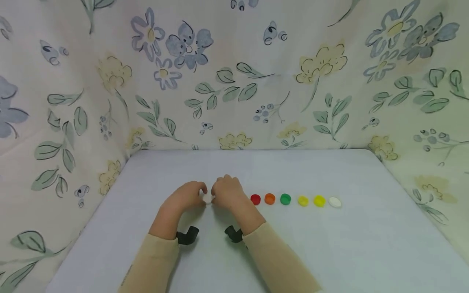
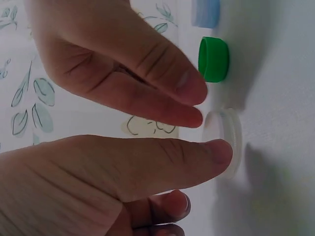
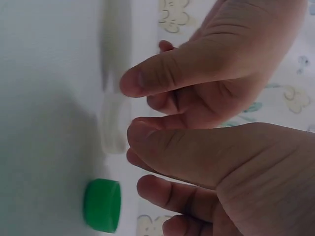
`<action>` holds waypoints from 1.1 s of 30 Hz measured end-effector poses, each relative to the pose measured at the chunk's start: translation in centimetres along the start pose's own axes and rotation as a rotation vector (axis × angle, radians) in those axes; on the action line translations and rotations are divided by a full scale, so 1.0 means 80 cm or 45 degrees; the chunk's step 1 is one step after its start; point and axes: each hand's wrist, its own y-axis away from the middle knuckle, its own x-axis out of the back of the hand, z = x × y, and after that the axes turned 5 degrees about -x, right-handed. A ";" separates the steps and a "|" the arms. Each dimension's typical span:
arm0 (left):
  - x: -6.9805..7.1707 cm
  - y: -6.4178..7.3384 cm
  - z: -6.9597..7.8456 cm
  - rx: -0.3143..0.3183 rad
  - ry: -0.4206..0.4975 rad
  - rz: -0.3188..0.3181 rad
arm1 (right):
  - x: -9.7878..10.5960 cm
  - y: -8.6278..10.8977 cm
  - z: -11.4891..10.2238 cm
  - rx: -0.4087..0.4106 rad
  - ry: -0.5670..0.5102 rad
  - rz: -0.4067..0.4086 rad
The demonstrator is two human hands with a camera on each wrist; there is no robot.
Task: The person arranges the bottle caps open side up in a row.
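Note:
A white round lid (image 1: 208,198) with a ridged rim lies flat on the white table between the two hands. My left hand (image 1: 186,197) is at its left side, the thumb (image 2: 220,152) overlapping the rim in the left wrist view. My right hand (image 1: 228,194) is on the other side, with bent fingers and its thumb (image 3: 140,132) close over the lid's edge. No object shows between the right fingertips. Beside the lid stands a green cap (image 2: 214,59), then a light blue cap (image 2: 205,13); in the head view the right hand hides both.
Rightward along the table (image 1: 366,244) runs a row: a red cap (image 1: 255,199), an orange cap (image 1: 269,198), another green cap (image 1: 285,199), two yellow caps (image 1: 311,201) and a white oval-looking cap (image 1: 335,202). A flowered curtain (image 1: 227,110) borders the back and sides.

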 end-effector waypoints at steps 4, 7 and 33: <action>0.003 -0.002 0.000 0.031 -0.057 0.008 | -0.004 -0.003 -0.002 0.013 0.064 0.055; 0.004 -0.004 -0.001 0.024 -0.061 0.008 | -0.005 -0.006 -0.005 0.018 0.123 0.095; 0.009 -0.001 -0.012 -0.035 0.065 -0.052 | -0.016 -0.010 0.009 -0.015 0.001 0.049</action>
